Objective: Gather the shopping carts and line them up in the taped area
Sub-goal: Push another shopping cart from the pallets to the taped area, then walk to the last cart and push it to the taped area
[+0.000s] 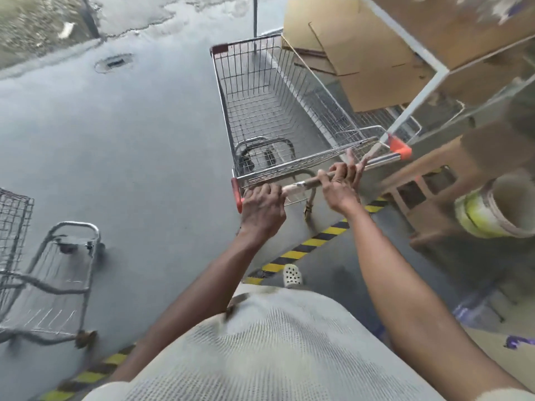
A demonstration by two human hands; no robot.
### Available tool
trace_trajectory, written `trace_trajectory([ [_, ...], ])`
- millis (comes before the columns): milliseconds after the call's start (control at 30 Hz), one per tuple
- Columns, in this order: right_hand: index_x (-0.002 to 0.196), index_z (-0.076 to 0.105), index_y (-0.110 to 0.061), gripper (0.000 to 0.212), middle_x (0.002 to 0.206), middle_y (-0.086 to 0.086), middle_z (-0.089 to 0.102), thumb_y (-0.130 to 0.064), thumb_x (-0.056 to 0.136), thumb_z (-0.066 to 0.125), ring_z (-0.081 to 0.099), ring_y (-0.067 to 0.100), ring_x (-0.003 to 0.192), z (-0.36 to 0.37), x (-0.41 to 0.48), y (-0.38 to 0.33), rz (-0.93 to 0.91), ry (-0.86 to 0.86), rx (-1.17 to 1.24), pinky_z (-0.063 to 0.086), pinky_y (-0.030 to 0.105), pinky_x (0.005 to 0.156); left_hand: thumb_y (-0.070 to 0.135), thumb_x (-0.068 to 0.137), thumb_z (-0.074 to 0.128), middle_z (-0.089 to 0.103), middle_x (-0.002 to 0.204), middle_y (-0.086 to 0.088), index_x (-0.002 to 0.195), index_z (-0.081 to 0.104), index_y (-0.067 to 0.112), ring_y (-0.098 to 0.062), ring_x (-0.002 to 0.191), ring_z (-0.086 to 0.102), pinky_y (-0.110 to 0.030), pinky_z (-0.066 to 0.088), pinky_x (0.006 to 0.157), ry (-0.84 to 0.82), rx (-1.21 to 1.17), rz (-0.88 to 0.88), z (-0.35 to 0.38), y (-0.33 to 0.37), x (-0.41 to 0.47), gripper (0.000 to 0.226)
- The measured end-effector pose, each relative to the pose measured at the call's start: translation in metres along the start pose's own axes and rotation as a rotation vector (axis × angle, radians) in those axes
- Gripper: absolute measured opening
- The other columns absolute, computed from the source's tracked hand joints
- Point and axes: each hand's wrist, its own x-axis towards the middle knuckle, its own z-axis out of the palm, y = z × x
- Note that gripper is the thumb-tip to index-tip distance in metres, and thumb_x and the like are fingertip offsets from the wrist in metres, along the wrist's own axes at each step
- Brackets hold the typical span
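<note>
A wire shopping cart [260, 111] with orange-red corner caps stands in front of me on the grey floor, its basket empty. Both hands hold its handle bar [301, 185]: my left hand [262, 205] grips near the left orange end, and my right hand [341, 183] grips the middle, some fingers lifted. A yellow-and-black striped tape line [307, 244] runs diagonally on the floor under the cart's rear and past my foot. A second cart [49, 273] stands at the left edge, only partly in view.
Cardboard boxes [362, 53] on a white metal rack [417, 94] crowd the cart's right side. A brown plastic stool [434, 192] and a roll of tape [498, 209] sit at right. A floor drain [114, 62] and a pole [255, 15] lie ahead on wet pavement.
</note>
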Motion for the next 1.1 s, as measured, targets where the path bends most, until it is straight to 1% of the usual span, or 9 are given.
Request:
trace_trajectory([
  [267,0.115,0.044,-0.026,0.038,0.168,-0.014,-0.011,-0.060,0.099,0.038,-0.034,0.016,0.150,-0.019,0.056,0.013,-0.080,-0.011,0.008,0.004,0.057,0.125,0.042,0.098,0.050,0.067,0.092,0.003,0.109,0.067,0.021,-0.021,0.086,0.065,-0.037,0.036,0.091,0.125,-0.039,-0.132,0.014,0.043,0.019,0.030],
  [433,0.112,0.046,-0.025,0.031,0.169,-0.010,0.006,-0.052,0.098,0.037,-0.015,0.016,0.156,-0.003,0.071,-0.006,-0.084,0.153,0.092,0.020,0.059,0.119,0.027,0.083,0.051,0.061,0.108,-0.003,0.131,0.050,0.014,-0.027,0.100,0.058,-0.056,0.041,0.103,0.053,-0.081,-0.165,0.027,0.037,0.020,0.050],
  [533,0.118,0.056,-0.021,0.040,0.170,-0.006,0.008,-0.046,0.099,0.032,-0.009,0.020,0.158,0.010,0.072,-0.023,-0.026,0.216,0.075,0.015,0.061,0.119,0.030,0.080,0.057,0.054,0.140,-0.006,0.150,0.039,0.010,-0.027,0.130,0.049,-0.057,0.026,0.117,0.016,-0.108,-0.158,0.023,0.039,0.010,0.075],
  [633,0.118,0.063,-0.019,0.041,0.170,-0.003,0.013,-0.042,0.100,0.034,-0.007,0.020,0.158,0.034,0.056,-0.046,-0.113,0.187,0.023,-0.003,0.066,0.117,0.028,0.082,0.062,0.032,0.163,-0.004,0.158,0.031,0.013,-0.018,0.154,0.018,-0.050,0.013,0.125,-0.011,-0.260,-0.181,0.015,0.038,0.004,0.084],
  [700,0.115,0.068,-0.022,0.041,0.168,-0.003,0.023,-0.042,0.101,0.035,-0.005,0.017,0.158,0.052,0.037,-0.058,-0.310,0.162,-0.062,-0.013,0.058,0.117,0.021,0.081,0.066,0.042,0.158,-0.001,0.152,0.046,0.017,-0.012,0.151,0.028,-0.045,0.017,0.126,-0.005,-0.556,-0.293,0.001,0.036,0.005,0.074],
  [800,0.111,0.069,-0.023,0.042,0.161,-0.002,0.040,-0.043,0.102,0.033,0.007,0.018,0.158,0.069,0.011,-0.080,-0.557,0.133,-0.103,-0.009,0.052,0.119,0.012,0.079,0.069,0.070,0.128,0.002,0.125,0.073,0.019,-0.007,0.117,0.065,-0.042,0.051,0.105,0.252,-0.984,-0.572,-0.031,0.026,-0.006,0.047],
  [867,0.109,0.070,-0.020,0.043,0.154,-0.001,0.049,-0.046,0.102,0.036,0.020,0.019,0.155,0.075,-0.006,-0.102,-0.629,0.097,-0.007,-0.002,0.053,0.121,0.012,0.085,0.070,0.076,0.114,0.005,0.114,0.078,0.021,-0.005,0.104,0.070,-0.031,0.058,0.091,0.444,-0.997,-0.693,-0.050,0.011,-0.030,0.031],
  [933,0.108,0.069,-0.020,0.042,0.149,-0.001,0.054,-0.047,0.102,0.038,0.030,0.018,0.151,0.080,-0.025,-0.128,-0.678,0.055,0.085,-0.001,0.050,0.121,0.015,0.086,0.071,0.075,0.116,0.010,0.115,0.077,0.024,-0.003,0.107,0.069,-0.020,0.054,0.094,0.512,-0.901,-0.787,-0.063,-0.013,-0.065,0.032],
  [1100,0.109,0.064,-0.023,0.034,0.139,-0.005,0.059,-0.047,0.102,0.041,0.047,0.017,0.136,0.110,-0.088,-0.191,-0.860,-0.084,0.192,0.020,0.050,0.117,0.027,0.080,0.071,0.069,0.126,0.013,0.121,0.073,0.027,0.002,0.120,0.059,-0.031,0.047,0.106,0.622,-0.801,-1.043,-0.077,-0.079,-0.172,0.041],
])
